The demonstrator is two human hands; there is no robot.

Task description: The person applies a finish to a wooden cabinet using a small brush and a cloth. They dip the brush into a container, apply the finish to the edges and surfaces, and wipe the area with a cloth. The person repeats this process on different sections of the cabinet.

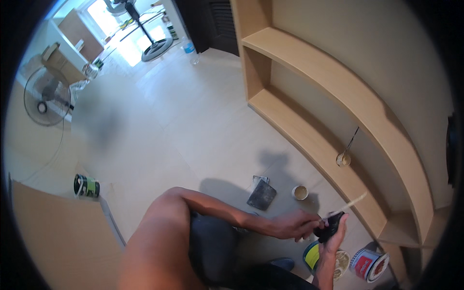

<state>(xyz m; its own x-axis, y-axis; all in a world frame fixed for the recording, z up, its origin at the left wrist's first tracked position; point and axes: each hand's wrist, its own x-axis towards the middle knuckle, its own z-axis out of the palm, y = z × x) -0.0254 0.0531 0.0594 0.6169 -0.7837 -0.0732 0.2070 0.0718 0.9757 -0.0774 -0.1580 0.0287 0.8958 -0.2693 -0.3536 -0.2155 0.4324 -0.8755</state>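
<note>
My right hand (pixel 337 237), coming up from the lower edge, grips a small black object (pixel 328 227) whose kind I cannot make out. My left hand (pixel 297 225) reaches across to it, fingers bent together at its near side; what they pinch is too small to name. A thin pale strip (pixel 350 204), like a coated blade seen edge-on, sticks out beyond the black object toward the shelf. On the floor ahead of my hands lie a dark flat square plate (pixel 262 195) and a small cup of beige paste (pixel 299 193).
Below my hands stand a yellow-and-green tub (pixel 311 255), an open pail with beige paste (pixel 341 263) and a red-and-white can (pixel 369 265). A curved wooden shelf (pixel 299 128) runs along the right, holding a cup with a stick (pixel 343 159). A black-and-green bucket (pixel 87 186) and fan (pixel 47 95) are left.
</note>
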